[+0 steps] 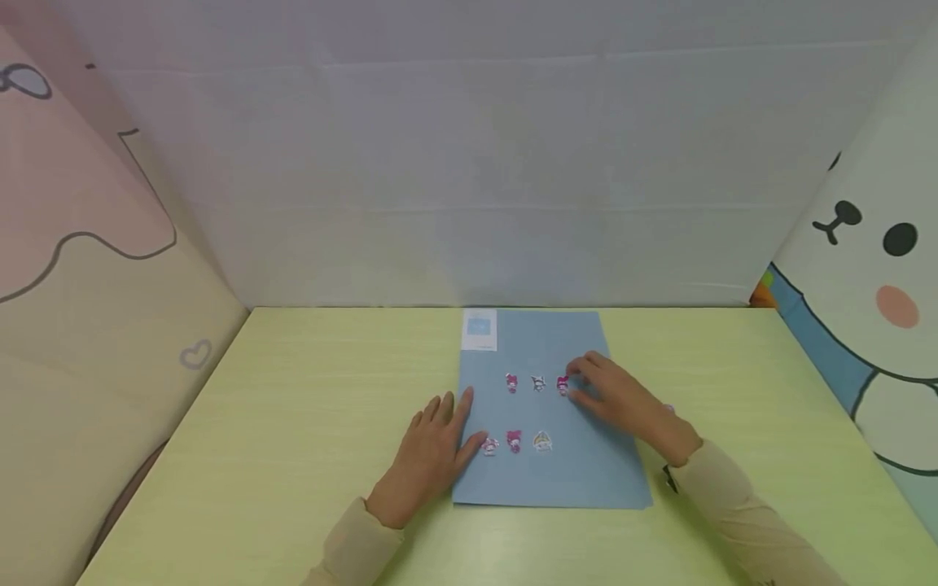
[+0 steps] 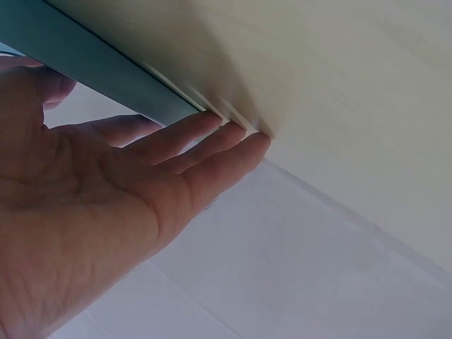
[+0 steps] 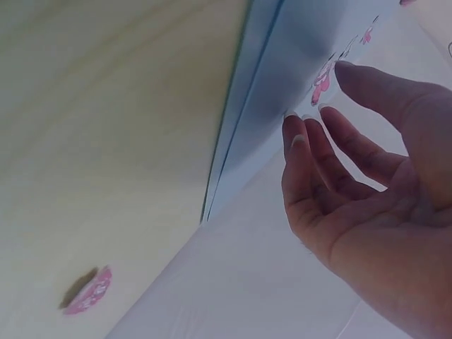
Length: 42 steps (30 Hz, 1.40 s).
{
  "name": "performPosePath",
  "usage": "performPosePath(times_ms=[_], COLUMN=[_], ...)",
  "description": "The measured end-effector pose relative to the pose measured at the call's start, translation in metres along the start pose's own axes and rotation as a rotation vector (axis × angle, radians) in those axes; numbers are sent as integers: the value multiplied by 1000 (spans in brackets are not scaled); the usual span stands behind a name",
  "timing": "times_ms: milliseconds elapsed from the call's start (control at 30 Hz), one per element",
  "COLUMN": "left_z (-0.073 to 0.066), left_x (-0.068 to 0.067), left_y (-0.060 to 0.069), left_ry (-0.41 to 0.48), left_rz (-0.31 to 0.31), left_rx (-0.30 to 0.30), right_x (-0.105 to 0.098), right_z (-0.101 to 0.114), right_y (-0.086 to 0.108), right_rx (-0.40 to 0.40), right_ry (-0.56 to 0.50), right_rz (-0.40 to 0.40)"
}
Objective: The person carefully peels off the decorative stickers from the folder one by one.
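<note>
The head camera looks forward and down over the bench (image 1: 293, 391) from its near side, far enough back to hold the far edge, both far corners and the full length of the blue paper (image 1: 586, 472). The wrist cameras sit close in, on the palm sides of the left grip (image 1: 428, 460) and right grip (image 1: 619, 395), tilted, facing the far edge. With the head view, the left one shares the paper's left side, the right one its right side and some stickers (image 1: 538, 383).

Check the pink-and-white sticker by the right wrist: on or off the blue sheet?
Off: the right wrist view shows the pink-and-white sticker on the tabletop, apart from the blue sheet.
</note>
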<state>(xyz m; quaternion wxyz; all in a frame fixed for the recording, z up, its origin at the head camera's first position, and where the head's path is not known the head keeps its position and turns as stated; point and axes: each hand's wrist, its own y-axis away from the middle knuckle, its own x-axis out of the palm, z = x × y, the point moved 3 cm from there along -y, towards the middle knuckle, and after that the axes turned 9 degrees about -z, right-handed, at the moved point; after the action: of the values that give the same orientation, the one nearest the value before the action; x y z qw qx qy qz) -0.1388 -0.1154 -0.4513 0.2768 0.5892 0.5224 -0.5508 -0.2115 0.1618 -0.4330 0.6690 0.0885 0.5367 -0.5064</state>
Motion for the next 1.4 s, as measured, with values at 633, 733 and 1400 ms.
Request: performPosePath(times_ms=[633,733,1400], left_z=[-1,0,1], left_x=[4,4,2], left_y=[-1,-1,0], left_ry=[0,-3,-10], left_rz=[-4,-5,-9], left_rx=[2,2,0], right_x=[6,7,6], right_z=[4,5,3], right_y=[-7,-8,-8], right_rx=[-29,-16,60], right_ry=[18,26,-15], right_rz=[2,-14,-49])
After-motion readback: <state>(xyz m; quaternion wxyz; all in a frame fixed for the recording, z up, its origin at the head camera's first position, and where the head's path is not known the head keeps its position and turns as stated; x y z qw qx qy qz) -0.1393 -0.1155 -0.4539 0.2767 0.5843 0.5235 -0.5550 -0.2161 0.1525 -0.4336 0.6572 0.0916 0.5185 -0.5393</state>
